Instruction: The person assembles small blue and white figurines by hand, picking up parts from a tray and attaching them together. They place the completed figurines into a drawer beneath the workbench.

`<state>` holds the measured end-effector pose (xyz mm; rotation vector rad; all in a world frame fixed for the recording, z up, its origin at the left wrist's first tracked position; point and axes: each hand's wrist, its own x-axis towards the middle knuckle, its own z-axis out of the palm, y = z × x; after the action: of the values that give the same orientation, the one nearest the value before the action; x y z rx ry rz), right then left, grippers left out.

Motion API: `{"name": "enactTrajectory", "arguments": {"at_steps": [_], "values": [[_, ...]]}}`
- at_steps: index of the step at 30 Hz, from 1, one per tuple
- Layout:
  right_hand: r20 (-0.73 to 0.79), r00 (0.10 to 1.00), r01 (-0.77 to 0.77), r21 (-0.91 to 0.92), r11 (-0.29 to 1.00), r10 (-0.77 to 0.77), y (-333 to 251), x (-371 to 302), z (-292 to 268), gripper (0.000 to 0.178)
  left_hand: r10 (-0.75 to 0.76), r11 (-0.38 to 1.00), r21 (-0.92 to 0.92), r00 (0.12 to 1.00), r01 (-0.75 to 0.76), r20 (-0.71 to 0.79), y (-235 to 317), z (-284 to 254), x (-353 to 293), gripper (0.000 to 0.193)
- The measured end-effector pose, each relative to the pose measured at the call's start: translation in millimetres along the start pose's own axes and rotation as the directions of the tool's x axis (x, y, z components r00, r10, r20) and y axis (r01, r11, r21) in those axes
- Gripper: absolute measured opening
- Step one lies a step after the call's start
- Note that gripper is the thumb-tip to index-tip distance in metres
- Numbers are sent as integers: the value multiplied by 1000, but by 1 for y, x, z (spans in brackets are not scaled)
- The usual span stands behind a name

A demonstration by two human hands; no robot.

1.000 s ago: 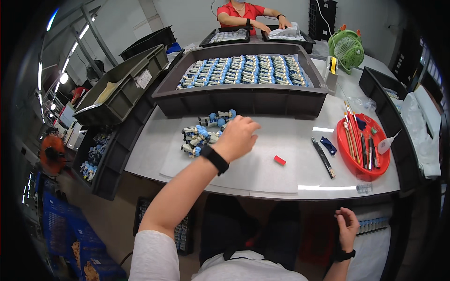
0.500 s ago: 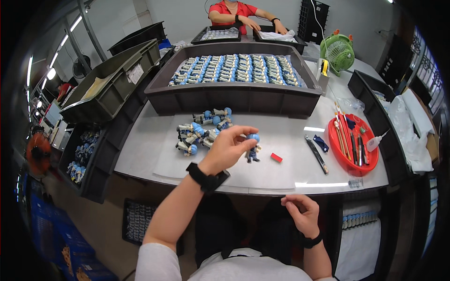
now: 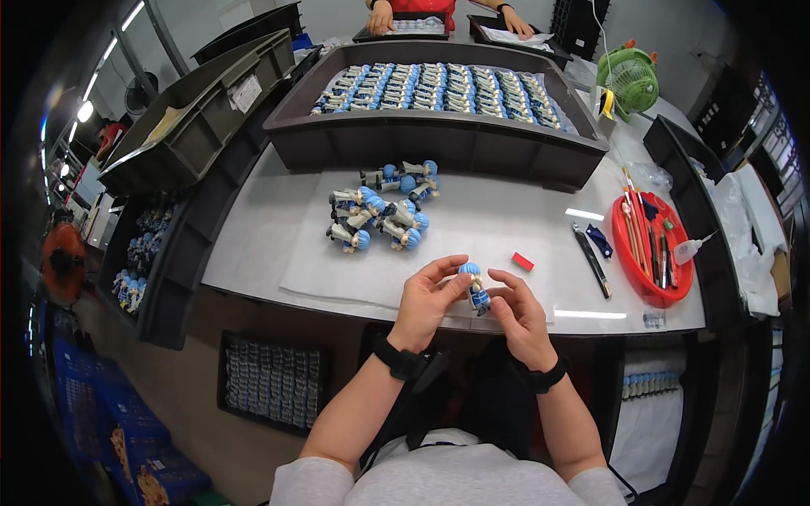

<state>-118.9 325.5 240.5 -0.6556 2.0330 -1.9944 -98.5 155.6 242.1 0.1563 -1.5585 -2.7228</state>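
Observation:
My left hand (image 3: 428, 302) pinches a small toy figurine (image 3: 477, 291) with blue hair and a blue outfit, near the table's front edge. The figurine is held by its upper part, tilted, feet toward the lower right. Close beside it, my right hand (image 3: 525, 327) has its thumb and fingers apart and curved around that side; whether a fingertip touches the figurine is hard to tell. Beyond my hands lies a loose pile of similar figurines (image 3: 371, 209) on a white sheet (image 3: 308, 253). A small red block (image 3: 523, 261) rests to the right of the held figurine.
A large dark tray (image 3: 422, 143) with rows of figurines stands at the back. On the right are a red bowl (image 3: 620, 244) of brushes, a pen-like tool (image 3: 592, 260) and a green fan (image 3: 631, 80). Bins (image 3: 240, 93) line the left. Across the table, another person's hands (image 3: 516, 21) touch trays.
My left hand has drawn the figurine back toward me. My right hand has risen from the lap to beside it. The view has tipped downward, and the other person's hands have moved apart.

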Motion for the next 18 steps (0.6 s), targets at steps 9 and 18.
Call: {"name": "enactTrajectory", "arguments": {"at_steps": [9, 18], "values": [[-125, 982, 130, -84, 988, -139, 6, -5, 8, 49, 90, 996, 18, 996, -90, -7, -5, 0, -5, 32], [-214, 942, 225, -171, 959, -259, 8, -1, 10, 61, 130, 990, 63, 991, -129, -13, -8, -2, -6, 32]]}}
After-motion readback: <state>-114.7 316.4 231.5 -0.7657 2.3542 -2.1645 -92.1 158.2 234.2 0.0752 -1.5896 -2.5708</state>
